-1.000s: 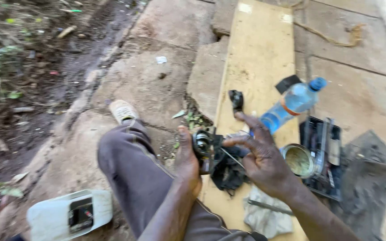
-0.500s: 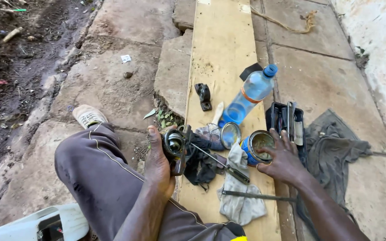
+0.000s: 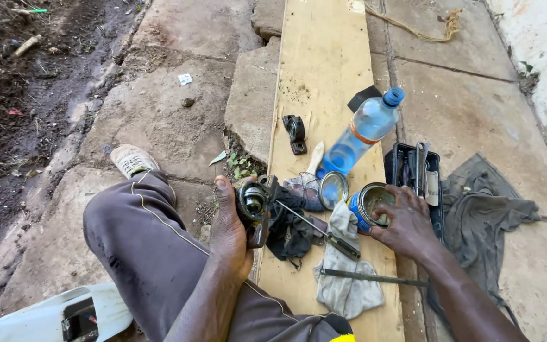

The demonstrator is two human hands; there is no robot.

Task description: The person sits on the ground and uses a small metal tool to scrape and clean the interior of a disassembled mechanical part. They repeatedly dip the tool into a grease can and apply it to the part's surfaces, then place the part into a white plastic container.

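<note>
- Fingers of the left hand (image 3: pixel 232 231) are wrapped around a dark round metal part (image 3: pixel 252 201) — looks like a bearing housing — holding it at the left edge of the wooden plank (image 3: pixel 324 69), thumb pointing up along its side.
- Right hand (image 3: pixel 406 221) sits on an open blue tin (image 3: pixel 367 204), fingers curled over the far rim and dipping inside; can't tell what they touch in there.
- Tin's round lid (image 3: pixel 333 189) lies just beside the tin on its left, shiny side up.
- Long screwdriver (image 3: pixel 316 227) runs diagonally from the metal part toward the tin, lying across a dark rag (image 3: pixel 292 231).
- Grey cloth (image 3: pixel 344 278) is spread lower on the plank, with a thin metal rod (image 3: pixel 371 277) lying across it.
- Clear plastic bottle (image 3: pixel 361 134) with a blue cap lies tilted on the plank above the tin — partly filled.
- Small black bracket (image 3: pixel 296 133) sits alone further up the plank.
- Black tool tray (image 3: pixel 437 166) with a few tools is right of the plank, touching a grey cloth heap (image 3: pixel 482 209) on the concrete.
- Person's left leg in grey trousers (image 3: pixel 147 247) stretches out to the left, pale shoe (image 3: pixel 132 160) at the end.
</note>
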